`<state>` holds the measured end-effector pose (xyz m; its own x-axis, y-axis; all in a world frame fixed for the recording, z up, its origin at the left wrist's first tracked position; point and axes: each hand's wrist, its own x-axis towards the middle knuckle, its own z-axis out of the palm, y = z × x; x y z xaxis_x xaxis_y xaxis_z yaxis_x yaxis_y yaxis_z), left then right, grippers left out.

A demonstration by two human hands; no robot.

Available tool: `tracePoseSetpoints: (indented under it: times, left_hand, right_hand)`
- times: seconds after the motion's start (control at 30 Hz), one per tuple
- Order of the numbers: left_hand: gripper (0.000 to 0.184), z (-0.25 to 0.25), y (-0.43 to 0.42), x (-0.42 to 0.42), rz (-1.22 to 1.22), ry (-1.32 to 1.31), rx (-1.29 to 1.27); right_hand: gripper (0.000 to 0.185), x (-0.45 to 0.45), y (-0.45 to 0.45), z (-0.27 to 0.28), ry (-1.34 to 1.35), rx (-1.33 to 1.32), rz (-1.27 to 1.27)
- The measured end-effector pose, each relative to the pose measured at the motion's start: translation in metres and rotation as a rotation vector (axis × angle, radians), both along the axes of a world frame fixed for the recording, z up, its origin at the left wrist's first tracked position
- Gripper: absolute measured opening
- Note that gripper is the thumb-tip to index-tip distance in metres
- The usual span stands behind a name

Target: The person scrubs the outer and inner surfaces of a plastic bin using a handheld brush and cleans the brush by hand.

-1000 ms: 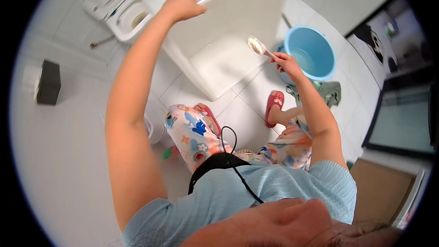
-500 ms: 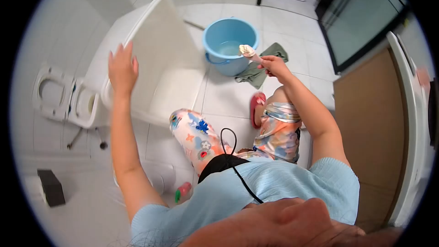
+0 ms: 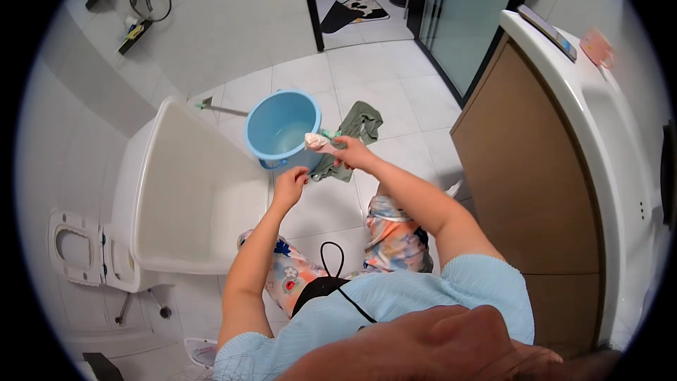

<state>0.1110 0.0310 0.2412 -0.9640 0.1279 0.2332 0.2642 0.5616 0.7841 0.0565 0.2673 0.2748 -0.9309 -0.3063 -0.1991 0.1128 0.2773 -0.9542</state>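
In my right hand (image 3: 352, 153) is a small brush-like tool (image 3: 317, 142) with a pale handle and a lumpy cream-white head; its exact kind is unclear. The head is by the near right rim of a blue bucket (image 3: 255, 127) that holds some water. My left hand (image 3: 290, 187) is just below the bucket, its fingers curled and nothing visible in them. Behind my right hand, a grey-green cloth (image 3: 363, 120) lies crumpled on the floor tiles. A small green thing (image 3: 330, 134) shows beside the tool's head.
A white bathtub (image 3: 159, 190) stands to the left, with a toilet (image 3: 74, 268) beyond it, lid raised. On the right is a brown cabinet (image 3: 529, 190) under a white washbasin counter (image 3: 557, 70) bearing a phone (image 3: 546, 32) and a pink cup (image 3: 596, 48). A doorway opens ahead.
My left hand has come down from beside the bathtub toward the bucket, its fingers curling from spread. My right hand still holds the tool. The view has shifted, showing more of the doorway and counter.
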Motion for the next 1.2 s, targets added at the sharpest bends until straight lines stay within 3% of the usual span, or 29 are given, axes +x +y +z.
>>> tracePoseSetpoints:
  times: [0.13, 0.27, 0.33, 0.47, 0.57, 0.6, 0.7, 0.77, 0.87, 0.93, 1.03, 1.2]
  left_hand:
    - [0.018, 0.089, 0.043, -0.046, 0.064, 0.061, -0.144]
    - [0.025, 0.197, 0.122, -0.099, -0.101, 0.311, 0.072]
    - [0.036, 0.265, 0.181, -0.112, -0.364, 0.222, 0.241]
    - [0.061, 0.365, 0.306, -0.114, -0.717, 0.209, 0.281]
    - [0.093, 0.413, 0.379, -0.114, -0.829, 0.190, 0.110]
    - [0.101, 0.422, 0.390, -0.115, -0.836, 0.163, 0.054]
    - [0.100, 0.427, 0.437, -0.149, -0.891, 0.119, 0.060]
    - [0.097, 0.427, 0.465, -0.157, -0.882, -0.088, 0.186]
    - [0.098, 0.425, 0.482, -0.161, -0.874, -0.097, 0.299]
    - [0.100, 0.425, 0.495, -0.171, -0.899, -0.105, 0.302]
    - [0.100, 0.433, 0.497, -0.157, -0.939, -0.152, 0.261]
    - [0.097, 0.434, 0.485, -0.150, -0.913, -0.037, -0.030]
  right_hand:
    - [0.056, 0.007, 0.011, 0.015, -0.017, -0.109, -0.080]
    - [0.058, 0.014, 0.020, 0.025, 0.037, -0.151, -0.166]
    - [0.057, 0.019, 0.023, 0.034, 0.057, -0.162, -0.194]
    - [0.058, 0.023, 0.028, 0.035, 0.126, -0.253, -0.192]
    - [0.060, 0.027, 0.040, 0.033, 0.152, -0.332, -0.192]
    - [0.062, 0.028, 0.036, 0.034, 0.162, -0.371, -0.187]
    - [0.061, 0.019, 0.046, 0.033, 0.146, -0.364, -0.222]
    - [0.058, 0.017, 0.051, 0.029, 0.140, -0.372, -0.251]
    - [0.051, 0.009, 0.053, 0.026, 0.130, -0.364, -0.256]
    - [0.061, 0.006, 0.054, 0.026, 0.097, -0.350, -0.245]
    - [0.061, 0.012, 0.051, 0.031, 0.091, -0.375, -0.239]
    - [0.056, 0.019, 0.050, 0.037, 0.081, -0.394, -0.244]
